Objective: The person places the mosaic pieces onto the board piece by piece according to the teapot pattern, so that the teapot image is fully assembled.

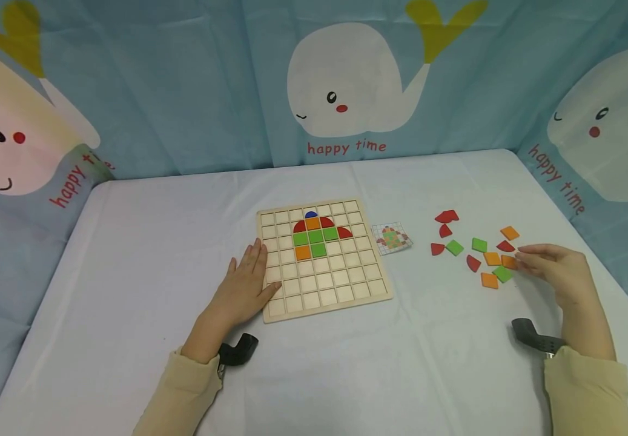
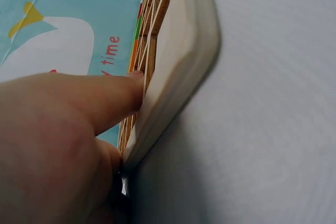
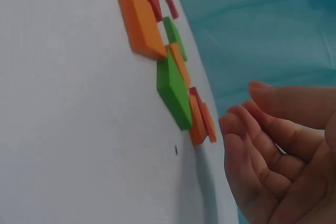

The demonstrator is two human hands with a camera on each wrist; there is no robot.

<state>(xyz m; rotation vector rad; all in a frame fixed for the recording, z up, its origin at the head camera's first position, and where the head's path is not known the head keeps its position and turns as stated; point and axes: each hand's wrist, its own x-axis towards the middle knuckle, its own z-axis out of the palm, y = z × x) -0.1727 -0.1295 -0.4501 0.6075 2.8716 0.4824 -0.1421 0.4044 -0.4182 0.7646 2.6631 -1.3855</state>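
Note:
A pale wooden grid board [image 1: 314, 300] lies on the white table. Red, green, orange and blue pieces fill some of its cells, among them an orange square [image 1: 303, 252] and a blue half-round piece [image 1: 310, 214]. My left hand [image 1: 240, 290] rests on the board's left edge with fingers extended; the left wrist view has its thumb [image 2: 115, 95] on the rim. At the right, my right hand [image 1: 564, 275] reaches to an orange tile [image 1: 509, 261] among the loose tiles. In the right wrist view a gap separates thumb and fingers [image 3: 236, 150], with nothing held.
A small printed card [image 1: 392, 238] with a coloured pattern lies just right of the board. Loose green tiles [image 1: 479, 244], red quarter-round pieces [image 1: 473, 263] and orange tiles [image 1: 489, 280] are scattered farther right. A whale-print curtain [image 1: 194, 91] stands behind the table.

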